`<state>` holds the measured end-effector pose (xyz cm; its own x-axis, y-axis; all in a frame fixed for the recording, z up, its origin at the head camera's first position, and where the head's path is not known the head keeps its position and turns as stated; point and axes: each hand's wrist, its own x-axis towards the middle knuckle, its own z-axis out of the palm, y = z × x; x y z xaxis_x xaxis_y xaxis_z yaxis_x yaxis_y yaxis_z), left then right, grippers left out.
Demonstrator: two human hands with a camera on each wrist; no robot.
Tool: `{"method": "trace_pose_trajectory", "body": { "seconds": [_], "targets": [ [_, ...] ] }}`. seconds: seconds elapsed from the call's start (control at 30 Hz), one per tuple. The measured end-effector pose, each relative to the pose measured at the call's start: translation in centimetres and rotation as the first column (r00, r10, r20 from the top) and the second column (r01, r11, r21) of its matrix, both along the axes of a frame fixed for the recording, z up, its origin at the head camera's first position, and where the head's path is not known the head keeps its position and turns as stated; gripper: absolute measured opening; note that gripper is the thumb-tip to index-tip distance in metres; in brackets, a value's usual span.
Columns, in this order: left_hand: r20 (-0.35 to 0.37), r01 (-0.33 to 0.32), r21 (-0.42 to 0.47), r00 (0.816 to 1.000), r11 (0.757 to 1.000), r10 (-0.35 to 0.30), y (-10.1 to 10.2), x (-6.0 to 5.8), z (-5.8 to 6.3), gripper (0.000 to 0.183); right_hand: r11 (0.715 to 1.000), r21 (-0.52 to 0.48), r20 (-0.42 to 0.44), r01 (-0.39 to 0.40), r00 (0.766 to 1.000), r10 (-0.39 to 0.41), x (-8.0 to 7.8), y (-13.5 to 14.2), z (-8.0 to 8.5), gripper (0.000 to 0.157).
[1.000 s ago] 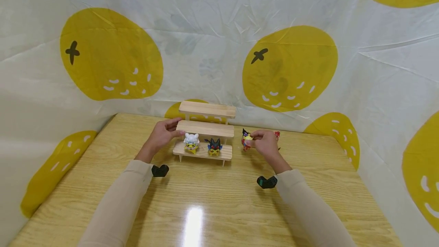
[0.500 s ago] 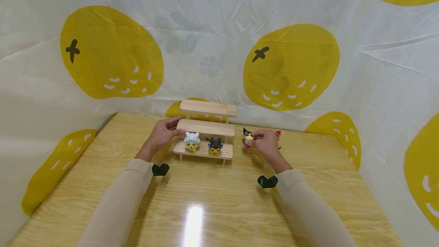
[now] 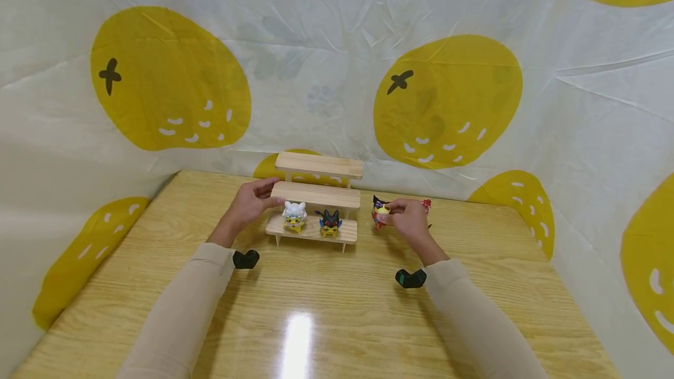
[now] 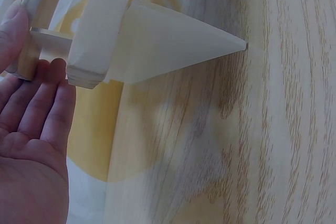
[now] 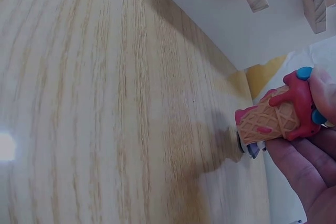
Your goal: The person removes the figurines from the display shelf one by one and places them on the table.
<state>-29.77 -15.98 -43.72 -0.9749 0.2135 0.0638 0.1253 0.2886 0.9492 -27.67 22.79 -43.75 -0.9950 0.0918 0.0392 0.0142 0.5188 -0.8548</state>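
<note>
A three-tier wooden display stand (image 3: 316, 195) stands near the back of the table. My left hand (image 3: 250, 203) grips the left end of its middle shelf (image 4: 25, 65), thumb on one side and fingers on the other. On the bottom shelf are a white-hooded yellow figurine (image 3: 294, 216) and a black-eared yellow figurine (image 3: 330, 224). Right of the stand, my right hand (image 3: 411, 221) pinches a small figurine (image 3: 380, 215) in thumb and fingers. The right wrist view shows its waffle-cone body (image 5: 265, 123) with red drips and blue dots; the fingers hide part of it.
Behind my right hand, a red figurine (image 3: 426, 205) shows only partly. A dark pointed piece (image 3: 376, 199) rises behind the held figurine. Patterned cloth (image 3: 316, 75) hangs along the table's back edge. Black wrist devices (image 3: 411, 278) sit below both hands.
Both hands keep their holds and places. The head view has tilted very slightly; the figurines and the stand have not visibly moved.
</note>
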Motion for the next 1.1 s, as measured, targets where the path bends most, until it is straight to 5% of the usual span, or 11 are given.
{"method": "trace_pose_trajectory", "body": {
  "seconds": [1.1],
  "targets": [
    [-0.017, 0.007, 0.005, 1.0, 1.0, -0.007, 0.04, 0.2, -0.07, 0.067, 1.0, 0.027, -0.037, 0.002, 0.999, -0.001, 0.19, 0.15, -0.96, 0.026]
  ]
}}
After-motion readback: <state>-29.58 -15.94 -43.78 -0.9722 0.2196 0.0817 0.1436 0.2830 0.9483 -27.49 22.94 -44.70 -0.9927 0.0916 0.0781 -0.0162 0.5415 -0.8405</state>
